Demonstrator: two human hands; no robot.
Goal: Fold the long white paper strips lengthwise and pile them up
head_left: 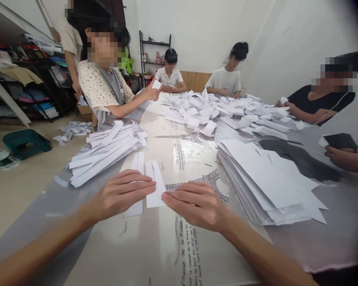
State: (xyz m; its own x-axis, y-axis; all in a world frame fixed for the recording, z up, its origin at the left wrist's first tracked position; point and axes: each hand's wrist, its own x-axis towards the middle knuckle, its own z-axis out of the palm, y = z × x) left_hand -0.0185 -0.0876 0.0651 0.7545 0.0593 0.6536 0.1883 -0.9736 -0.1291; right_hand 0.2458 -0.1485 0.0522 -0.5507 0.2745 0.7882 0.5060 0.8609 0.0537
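Observation:
A folded white paper strip (155, 200) is held just above the table between my two hands. My left hand (123, 193) presses its fingertips on the strip's left side. On the lower right edge, my right hand (197, 203) pinches the paper between thumb and fingers. Another folded paper strip (135, 209) lies under my left hand, partly hidden by it. Left of my hands is a heap of long folded strips (107, 151). To the right stands a thick stack of flat white sheets (265, 178).
A large pile of small folded papers (203, 109) covers the far table. Several people sit around it, some holding paper; a hand at right holds a dark piece (340, 141). On the floor at left are a green stool (26, 143) and scattered papers (74, 129).

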